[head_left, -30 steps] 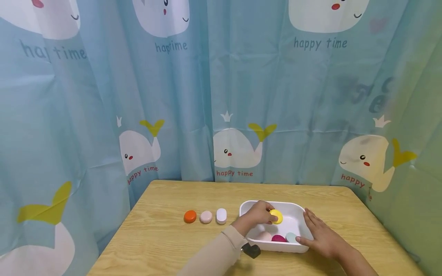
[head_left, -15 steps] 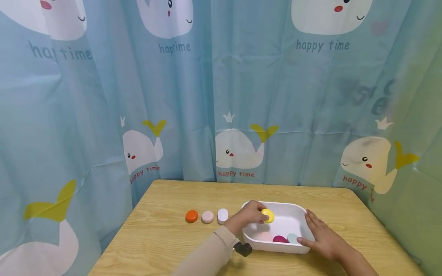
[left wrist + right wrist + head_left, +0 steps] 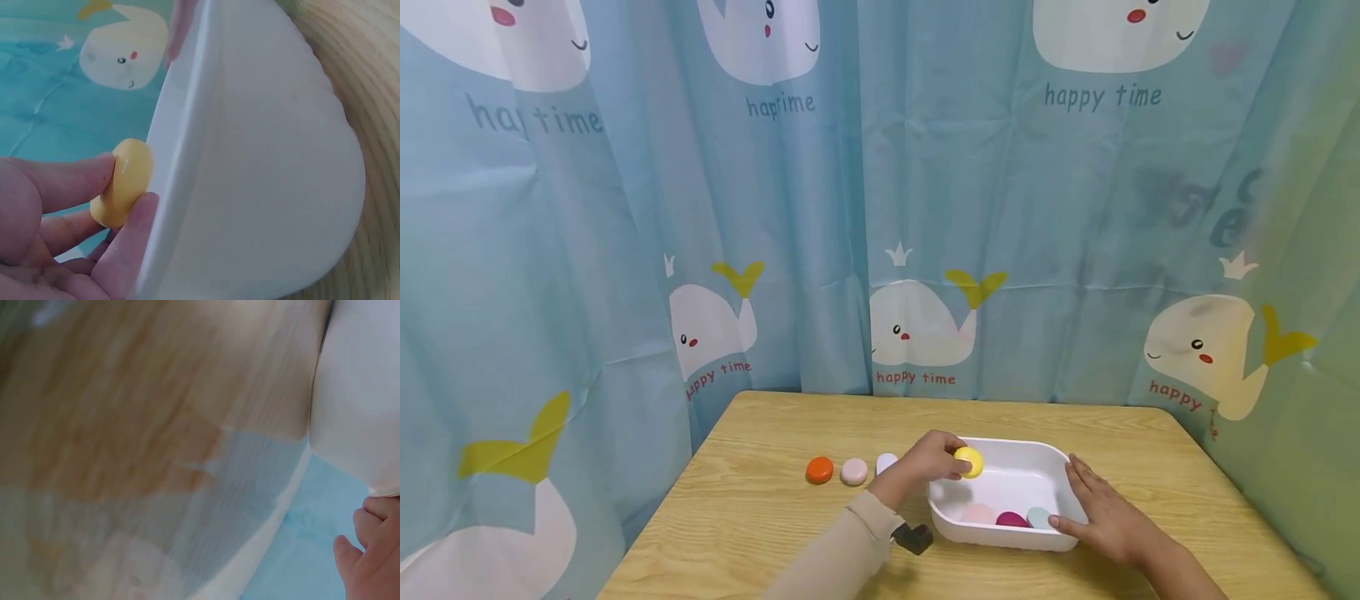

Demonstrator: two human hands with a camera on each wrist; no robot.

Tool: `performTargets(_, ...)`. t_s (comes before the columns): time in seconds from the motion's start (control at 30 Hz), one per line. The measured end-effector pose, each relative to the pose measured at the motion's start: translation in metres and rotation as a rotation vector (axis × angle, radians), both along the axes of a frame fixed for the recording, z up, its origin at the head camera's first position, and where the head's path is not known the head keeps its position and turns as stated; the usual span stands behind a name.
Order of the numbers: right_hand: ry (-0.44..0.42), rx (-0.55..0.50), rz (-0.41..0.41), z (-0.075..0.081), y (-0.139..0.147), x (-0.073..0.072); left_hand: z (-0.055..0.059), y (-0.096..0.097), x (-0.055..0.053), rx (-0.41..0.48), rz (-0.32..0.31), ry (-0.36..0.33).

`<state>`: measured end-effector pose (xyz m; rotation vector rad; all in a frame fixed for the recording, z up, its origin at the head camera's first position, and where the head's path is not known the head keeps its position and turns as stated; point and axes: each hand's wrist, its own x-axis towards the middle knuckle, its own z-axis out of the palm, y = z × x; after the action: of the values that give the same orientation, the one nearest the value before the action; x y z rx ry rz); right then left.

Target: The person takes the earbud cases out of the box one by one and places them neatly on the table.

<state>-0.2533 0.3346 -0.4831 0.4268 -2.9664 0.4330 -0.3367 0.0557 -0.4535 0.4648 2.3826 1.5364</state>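
My left hand (image 3: 929, 457) pinches a smooth yellow rounded disc (image 3: 970, 462) between thumb and fingers, over the left end of a white plastic tub (image 3: 1007, 537). In the left wrist view the disc (image 3: 132, 178) is tilted on edge, right beside the tub's rim. A pale pink disc (image 3: 979, 513), a magenta disc (image 3: 1012, 520) and a light blue disc (image 3: 1038, 517) lie along the tub's near side, partly hidden by its front wall. My right hand (image 3: 1105, 518) rests against the tub's right end, fingers straight along the rim and thumb at the near corner.
Left of the tub, an orange disc (image 3: 820, 470), a pale pink disc (image 3: 854, 472) and a white piece (image 3: 886, 461) stand in a row on the wooden table (image 3: 760, 517). My left forearm partly covers the white one. A blue whale-print curtain (image 3: 820, 208) hangs behind.
My left hand has carried the yellow disc leftward, from over the middle of the tub to its left rim. The right hand stays at the tub's right end.
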Motion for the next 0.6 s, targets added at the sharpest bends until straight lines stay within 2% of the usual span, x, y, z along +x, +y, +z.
performTargets(0.23,-0.018,0.008,-0.006,-0.003,0.002,-0.002,0.003,-0.013,0.001,0.056,-0.042,-0.009)
performTargets(0.6,0.011,0.013,0.011,-0.003,0.003,-0.002,0.007,-0.030,0.001,0.047,-0.008,-0.022)
